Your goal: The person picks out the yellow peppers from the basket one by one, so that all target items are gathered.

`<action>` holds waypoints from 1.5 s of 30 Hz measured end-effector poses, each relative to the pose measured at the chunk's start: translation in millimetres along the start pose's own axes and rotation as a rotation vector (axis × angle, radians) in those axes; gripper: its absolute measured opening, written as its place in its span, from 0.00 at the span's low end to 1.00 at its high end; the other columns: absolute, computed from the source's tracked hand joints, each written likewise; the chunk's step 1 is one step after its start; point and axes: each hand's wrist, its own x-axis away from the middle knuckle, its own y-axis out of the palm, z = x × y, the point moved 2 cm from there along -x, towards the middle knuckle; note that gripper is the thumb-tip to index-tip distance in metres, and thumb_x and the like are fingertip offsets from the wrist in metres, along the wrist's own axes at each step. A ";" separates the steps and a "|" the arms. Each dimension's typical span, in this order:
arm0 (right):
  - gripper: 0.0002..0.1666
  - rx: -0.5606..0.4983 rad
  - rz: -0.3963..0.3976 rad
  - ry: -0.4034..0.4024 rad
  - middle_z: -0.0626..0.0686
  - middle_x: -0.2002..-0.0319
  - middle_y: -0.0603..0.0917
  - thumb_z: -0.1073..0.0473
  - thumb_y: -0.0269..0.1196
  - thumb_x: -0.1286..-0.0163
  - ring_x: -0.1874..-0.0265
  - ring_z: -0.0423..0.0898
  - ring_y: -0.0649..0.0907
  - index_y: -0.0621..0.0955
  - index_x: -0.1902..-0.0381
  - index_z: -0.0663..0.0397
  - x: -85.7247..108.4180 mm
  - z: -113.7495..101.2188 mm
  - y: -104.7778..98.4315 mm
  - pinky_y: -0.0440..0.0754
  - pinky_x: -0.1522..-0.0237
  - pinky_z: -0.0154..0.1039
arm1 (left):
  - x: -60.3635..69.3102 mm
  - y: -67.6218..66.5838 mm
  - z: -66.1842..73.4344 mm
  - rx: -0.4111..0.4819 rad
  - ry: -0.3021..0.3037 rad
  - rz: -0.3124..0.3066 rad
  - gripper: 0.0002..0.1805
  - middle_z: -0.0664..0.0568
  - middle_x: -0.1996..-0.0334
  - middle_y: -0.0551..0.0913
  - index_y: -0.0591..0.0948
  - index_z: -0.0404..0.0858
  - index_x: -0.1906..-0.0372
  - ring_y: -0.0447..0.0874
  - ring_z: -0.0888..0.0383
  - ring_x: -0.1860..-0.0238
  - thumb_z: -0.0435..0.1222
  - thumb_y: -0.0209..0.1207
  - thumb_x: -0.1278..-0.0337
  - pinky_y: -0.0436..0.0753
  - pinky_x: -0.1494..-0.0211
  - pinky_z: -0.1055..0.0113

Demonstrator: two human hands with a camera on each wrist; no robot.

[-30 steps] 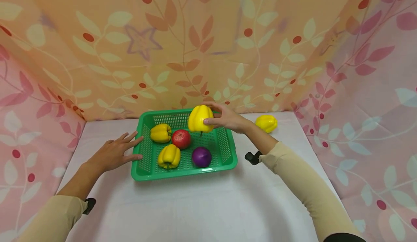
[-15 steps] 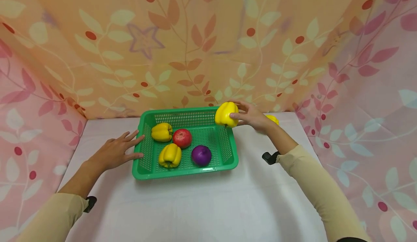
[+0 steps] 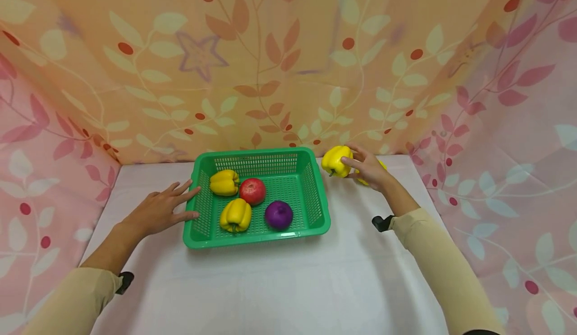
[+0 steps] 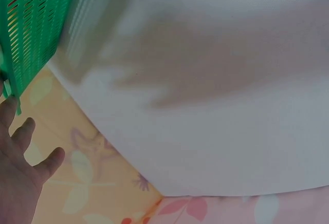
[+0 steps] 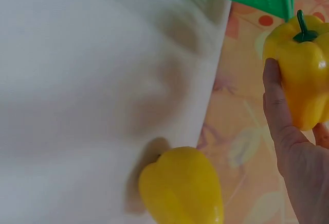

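Observation:
My right hand (image 3: 367, 167) grips a yellow bell pepper (image 3: 336, 160) just right of the green basket (image 3: 257, 242). In the right wrist view the held pepper (image 5: 306, 75) shows its green stem, with the thumb along its side. Fingers spread, my left hand (image 3: 158, 209) touches the basket's left rim. Inside the basket are a yellow pepper (image 3: 224, 183) at the back left, another yellow pepper (image 3: 236, 215) in front, a red pomegranate-like fruit (image 3: 253, 191) and a purple onion (image 3: 279, 215).
Partly behind my right hand, another yellow pepper (image 5: 182, 185) lies on the white tabletop (image 3: 270, 285). Floral cloth (image 3: 279, 64) hangs along the table's back edge and both sides.
My right hand has carried the yellow pepper rightward, from above the basket to outside its right rim. The left hand stays at the left rim.

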 end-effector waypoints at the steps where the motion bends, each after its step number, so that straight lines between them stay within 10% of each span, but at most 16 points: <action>1: 0.39 -0.002 0.009 0.012 0.62 0.31 0.63 0.55 0.62 0.26 0.39 0.58 0.72 0.59 0.24 0.50 -0.1 3.2 -1.2 0.78 0.44 0.60 | -0.2 -0.1 0.3 -0.001 0.001 0.002 0.45 0.39 0.23 0.55 0.62 0.44 0.23 0.53 0.29 0.27 0.65 0.54 0.38 0.63 0.38 0.26; 13: 0.45 -0.038 0.098 0.102 0.63 0.29 0.64 0.52 0.64 0.28 0.42 0.53 0.75 0.56 0.21 0.47 -3.7 38.5 -9.9 0.71 0.35 0.58 | -0.5 0.0 0.3 0.002 0.006 0.011 0.45 0.39 0.23 0.56 0.63 0.44 0.24 0.54 0.29 0.27 0.64 0.55 0.38 0.63 0.39 0.26; 23: 0.47 0.020 0.127 0.113 0.63 0.27 0.63 0.52 0.66 0.30 0.44 0.52 0.76 0.55 0.21 0.48 -5.5 61.2 -13.8 0.82 0.47 0.41 | 1.3 -0.6 -0.3 0.005 0.007 0.013 0.45 0.39 0.23 0.56 0.62 0.45 0.23 0.53 0.30 0.27 0.65 0.53 0.37 0.64 0.38 0.27; 45: 0.49 -0.107 0.123 0.143 0.62 0.21 0.48 0.49 0.63 0.27 0.27 0.61 0.62 0.48 0.19 0.46 -6.8 87.6 -5.7 0.74 0.39 0.62 | 0.1 -0.1 1.6 0.012 0.001 -0.007 0.45 0.38 0.23 0.55 0.62 0.44 0.23 0.53 0.29 0.27 0.65 0.54 0.37 0.63 0.38 0.27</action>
